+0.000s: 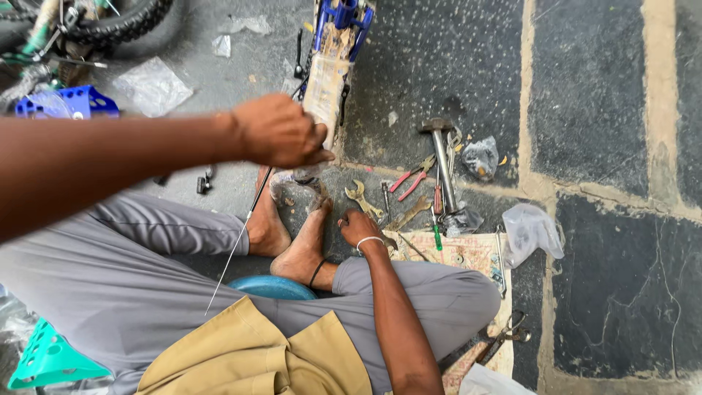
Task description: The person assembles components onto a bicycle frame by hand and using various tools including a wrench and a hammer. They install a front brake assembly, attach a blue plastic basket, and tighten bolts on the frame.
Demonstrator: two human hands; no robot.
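the person sits on the stone floor [585, 95] with bare feet drawn in; the left hand [281, 132] is raised and closed in a fist around the lower end of a cardboard-wrapped blue frame part [327, 80], and a thin metal rod [238, 238] slants down from under that fist toward the lap; the right hand [358, 228] is low, fingers curled down among the tools by the foot, and i cannot tell whether it grips anything; the two hands are well apart, one high, one at the floor.

as a judgement, the step in hand looks like steadying the wrapped part with the left hand while the right hand feels for a tool; the next move calls for a firm pick from the cluttered spread without letting the frame part tip.

just beyond the right hand lie a yellowed spanner [363, 199], red-handled pliers [411, 179], a hammer [443, 162] and a green-handled screwdriver [437, 232]; to the right of these a clear plastic bag [530, 232] sits crumpled, with a smaller bag of small parts [480, 157] past the hammer; a patterned mat [475, 252] lies beside the right forearm; another clear wrapper [152, 86] lies flat beyond the left forearm, near a blue plastic piece [69, 102] and a tyre [121, 22]; a teal plastic piece [47, 358] sits by the left knee.
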